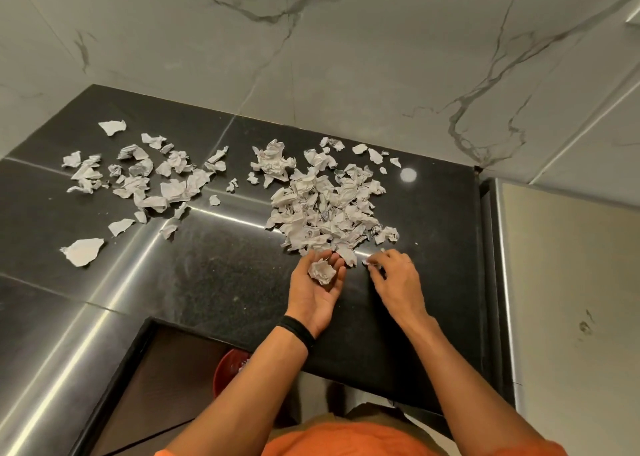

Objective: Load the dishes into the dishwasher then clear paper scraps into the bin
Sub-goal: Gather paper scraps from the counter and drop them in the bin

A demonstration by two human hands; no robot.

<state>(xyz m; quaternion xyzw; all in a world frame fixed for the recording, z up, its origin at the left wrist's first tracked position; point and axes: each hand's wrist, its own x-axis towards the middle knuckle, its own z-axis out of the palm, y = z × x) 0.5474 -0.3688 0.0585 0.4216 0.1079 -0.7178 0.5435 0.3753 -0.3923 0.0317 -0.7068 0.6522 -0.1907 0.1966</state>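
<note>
White torn paper scraps lie on a black stone counter (214, 275). A dense pile of scraps (329, 209) sits right of centre, and a looser scatter of scraps (138, 178) spreads to the left. My left hand (318, 289) lies palm up just below the dense pile, fingers curled around a crumpled paper ball (322, 272). My right hand (394, 275) is palm down beside it, its fingertips pinching a small scrap (369, 263) on the counter. A red bin (225, 369) shows on the floor below the counter edge, partly hidden by my left forearm.
The L-shaped counter meets a marble-tiled wall (346, 57) at the back. A steel appliance side (561, 299) stands against the counter's right end. Dark cabinet fronts (166, 386) drop below the inner corner. A large lone scrap (83, 251) lies at the left.
</note>
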